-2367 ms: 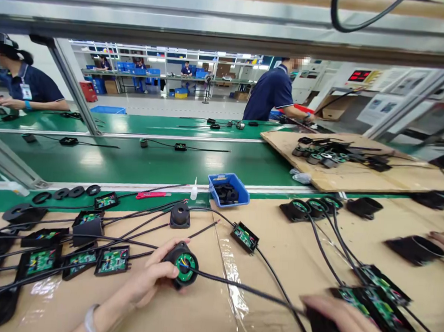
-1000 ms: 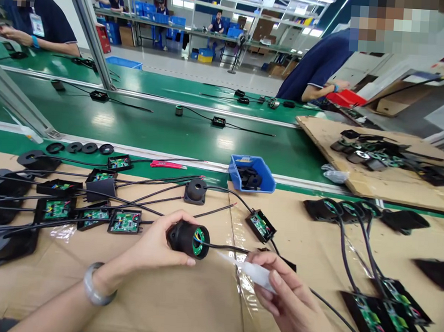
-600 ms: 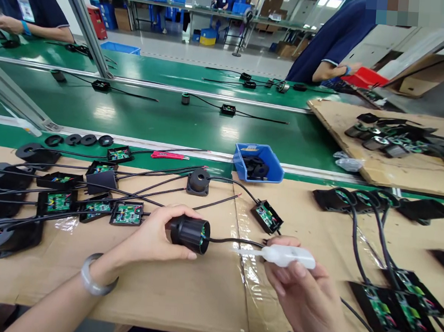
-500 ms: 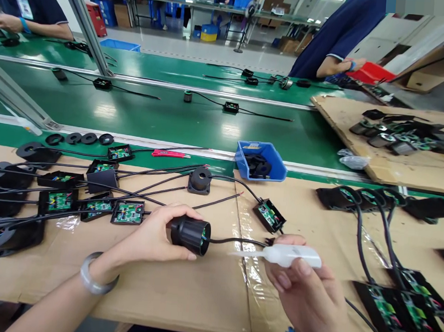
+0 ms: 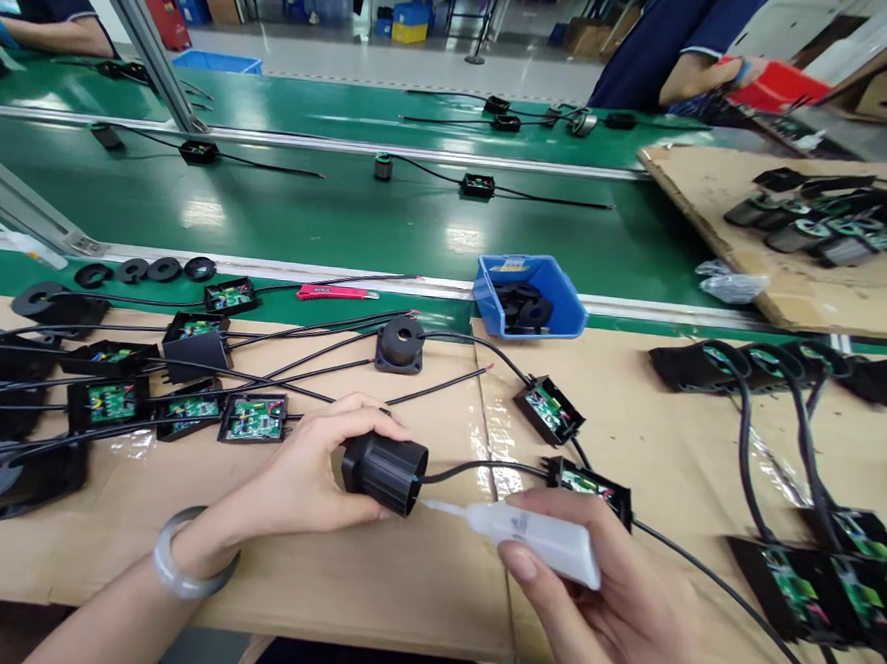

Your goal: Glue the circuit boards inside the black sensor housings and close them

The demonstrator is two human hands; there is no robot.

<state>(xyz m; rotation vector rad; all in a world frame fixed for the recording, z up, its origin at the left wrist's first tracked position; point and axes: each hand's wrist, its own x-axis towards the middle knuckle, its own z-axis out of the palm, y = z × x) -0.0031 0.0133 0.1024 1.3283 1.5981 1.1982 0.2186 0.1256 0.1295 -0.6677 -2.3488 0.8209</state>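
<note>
My left hand (image 5: 330,470) is wrapped round a black plastic housing (image 5: 386,472), lying on its side with its open end to the right. A black cable (image 5: 472,464) runs from that end to a black box with a green circuit board (image 5: 589,481), partly behind my right hand. Between the thumb and fingers of my right hand (image 5: 593,592) is a white squeeze bottle (image 5: 540,540). Its thin nozzle points left, with the tip at the lower rim of the housing's open end; I cannot tell whether it touches.
Several open circuit-board boxes (image 5: 254,418) and cables lie at left, more boxes (image 5: 795,589) at right. A blue bin (image 5: 574,315) holds black parts. A red utility knife (image 5: 333,292) lies by the green conveyor (image 5: 285,222). Across it, a person's arm (image 5: 699,79) is beside a red tray (image 5: 781,87).
The bottle has moved left and tilted, bringing its nozzle from a gap away to the housing's rim. The housing has turned slightly. The whole view has shifted downward.
</note>
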